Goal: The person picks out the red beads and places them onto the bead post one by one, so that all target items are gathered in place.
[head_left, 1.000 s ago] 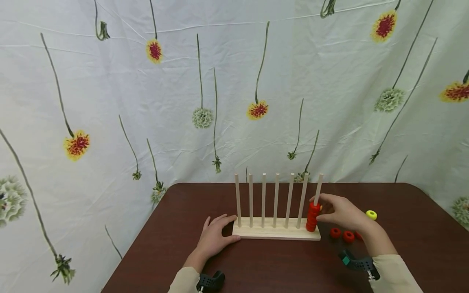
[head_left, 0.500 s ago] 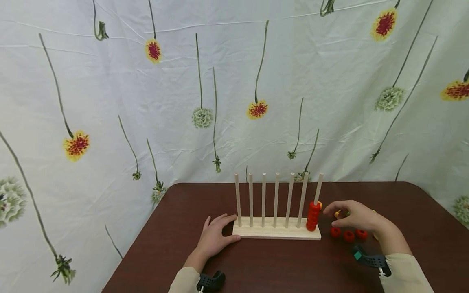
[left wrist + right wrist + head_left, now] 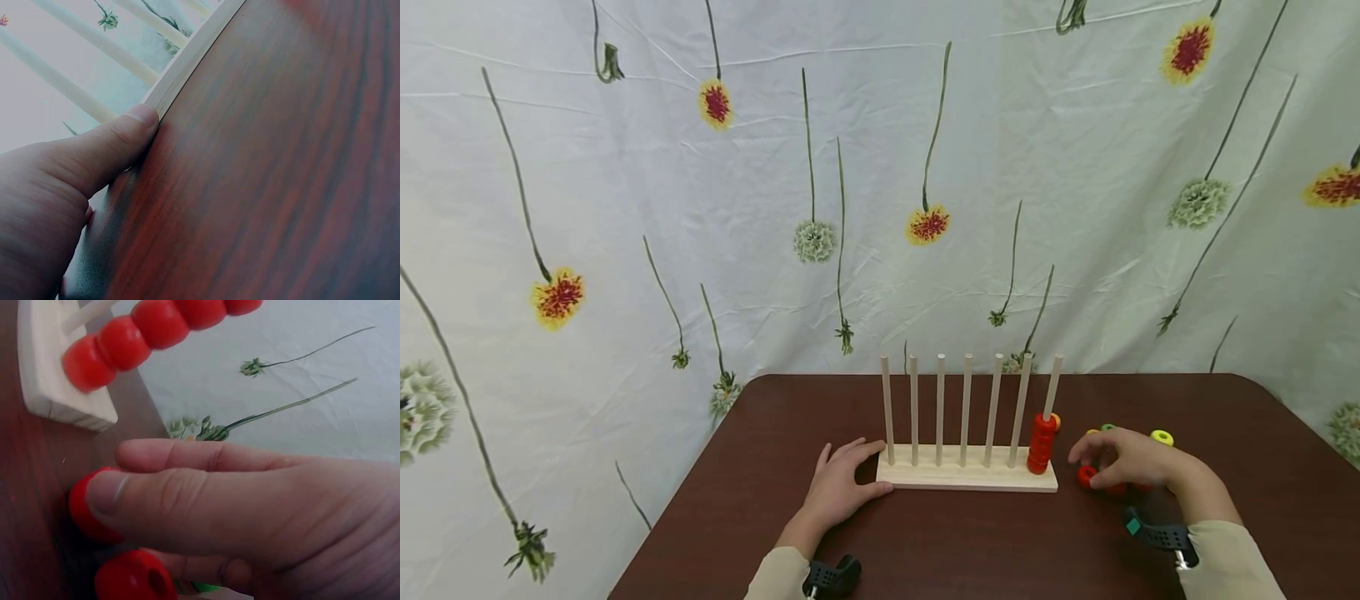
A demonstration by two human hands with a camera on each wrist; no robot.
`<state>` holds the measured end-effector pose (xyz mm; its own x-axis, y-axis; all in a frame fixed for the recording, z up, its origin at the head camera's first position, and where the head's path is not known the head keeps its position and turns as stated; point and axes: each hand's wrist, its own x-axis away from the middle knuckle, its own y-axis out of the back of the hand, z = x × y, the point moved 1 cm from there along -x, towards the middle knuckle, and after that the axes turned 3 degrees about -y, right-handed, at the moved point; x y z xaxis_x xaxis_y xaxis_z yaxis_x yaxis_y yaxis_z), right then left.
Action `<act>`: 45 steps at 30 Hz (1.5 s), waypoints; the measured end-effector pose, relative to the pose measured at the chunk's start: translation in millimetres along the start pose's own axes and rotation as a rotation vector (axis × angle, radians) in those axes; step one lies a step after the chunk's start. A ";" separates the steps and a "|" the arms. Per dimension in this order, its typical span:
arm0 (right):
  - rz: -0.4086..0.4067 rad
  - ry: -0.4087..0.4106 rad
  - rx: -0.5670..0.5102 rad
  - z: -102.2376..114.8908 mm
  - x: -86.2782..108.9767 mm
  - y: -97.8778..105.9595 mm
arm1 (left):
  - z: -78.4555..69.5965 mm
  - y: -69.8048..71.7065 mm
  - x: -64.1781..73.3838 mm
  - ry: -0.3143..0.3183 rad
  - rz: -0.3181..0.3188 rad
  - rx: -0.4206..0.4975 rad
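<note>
A pale wooden peg abacus (image 3: 966,477) with a row of upright pegs stands on the table. Its rightmost peg carries a stack of red beads (image 3: 1041,443). At the left end of the base, my left hand (image 3: 842,492) holds on, thumb (image 3: 140,119) along the front edge and index finger at the back corner. To the right of the abacus, my right hand (image 3: 1135,460) reaches down over loose red beads. Its thumb overlaps one red bead (image 3: 94,509) lying on the table, while the index finger arches above it. Another red bead (image 3: 134,578) lies beneath the hand.
Beyond the right hand lie a yellow bead (image 3: 1162,437) and a green bead (image 3: 1107,427), partly hidden. An orange bead (image 3: 1057,422) shows behind the red stack. The dark brown table (image 3: 970,550) ends at a flower-printed cloth (image 3: 880,167).
My right hand has moved from the red stack on the right peg, rightward and then down to the loose red beads. The left hand has stayed on the base.
</note>
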<state>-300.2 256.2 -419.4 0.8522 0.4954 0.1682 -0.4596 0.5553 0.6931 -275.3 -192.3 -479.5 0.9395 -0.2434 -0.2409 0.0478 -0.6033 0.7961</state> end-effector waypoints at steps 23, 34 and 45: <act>-0.034 -0.071 0.048 -4.8 -3.9 -5.3 | -0.9 -0.3 0.0 0.000 -0.007 -0.007; -0.045 -0.068 0.084 0.3 -4.3 -5.7 | -0.2 -0.4 0.6 -0.007 -0.009 -0.006; -0.085 -0.039 0.133 2.7 -4.4 -4.8 | 0.2 -0.8 0.0 -0.002 -0.005 -0.010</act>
<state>-301.0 249.6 -421.5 0.8970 0.4225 0.1302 -0.3504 0.4998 0.7921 -275.4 -192.0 -480.2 0.9386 -0.2417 -0.2460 0.0561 -0.5966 0.8006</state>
